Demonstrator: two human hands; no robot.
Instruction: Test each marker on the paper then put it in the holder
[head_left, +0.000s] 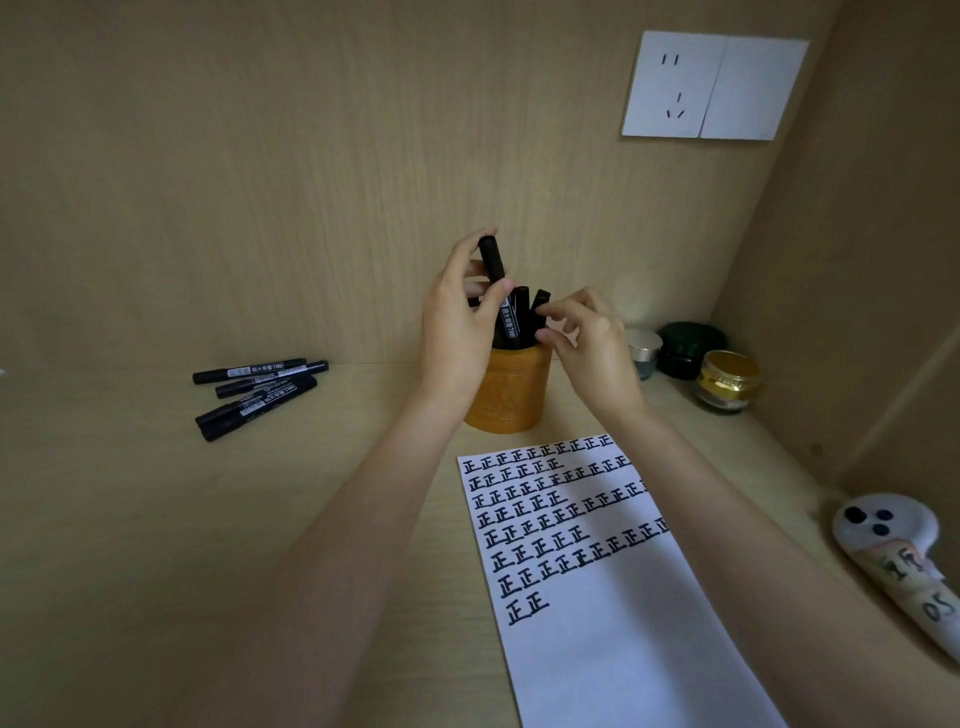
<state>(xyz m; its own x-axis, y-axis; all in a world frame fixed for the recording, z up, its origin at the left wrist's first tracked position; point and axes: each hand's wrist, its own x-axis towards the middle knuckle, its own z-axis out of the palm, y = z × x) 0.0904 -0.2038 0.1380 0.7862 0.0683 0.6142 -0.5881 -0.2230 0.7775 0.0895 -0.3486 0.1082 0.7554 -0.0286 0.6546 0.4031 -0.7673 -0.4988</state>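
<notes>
Head view shows the left hand (457, 322) wrapped round a smooth black marker (493, 265), standing up with its end in the round orange holder (511, 395). The right hand (597, 348) curls its fingers at the marker tops (521, 296) there; whether it pinches one, I cannot tell. Flat white paper (623, 649) lies in front. More markers (260, 387) lie left on the wooden desk (130, 519).

Left hand (457, 332), right hand (597, 353) both bare — forearms uncovered too, down to frame edge.
</notes>
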